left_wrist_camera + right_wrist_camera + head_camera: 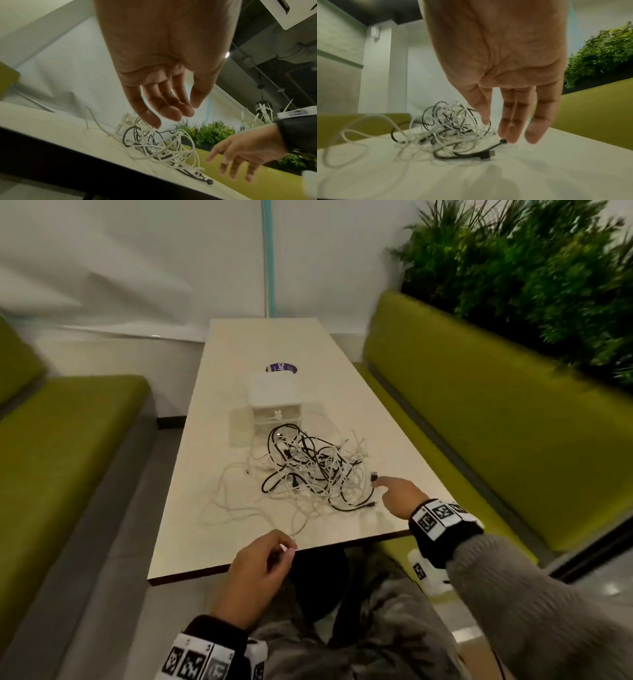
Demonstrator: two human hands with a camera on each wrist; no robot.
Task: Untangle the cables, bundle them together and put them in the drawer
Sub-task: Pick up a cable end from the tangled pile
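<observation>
**Several cables, one knot: where to take hold**

Several black and white cables [308, 467] lie heaped in one loose tangle near the middle of the table [342, 364], a little toward its right edge. White loops trail out toward the left edge and the near edge. Just beyond the heap, toward the far end, stands the small white drawer unit [275, 398]; whether its drawer is open is hard to tell.

The right hand [399, 496] reaches in from the right edge with fingers extended and relaxed, grasping nothing. In the right wrist view its fingertips [510, 136] hover at a black plug [503, 141], touching it or just short of it; a second black connector [488, 155] lies free on the surface nearby. The left hand [260, 570] hangs over the near edge, fingers loosely curled and empty.

These cables look light, limp and springy, so pulling on a mid-length loop would likely tighten the knot or drag the whole heap across the smooth surface. The stiff plug ends are probably the best place to pinch. A free black end at the right side of the heap seems the natural start, with the other hand steadying the mass while that length is fed back out.
</observation>
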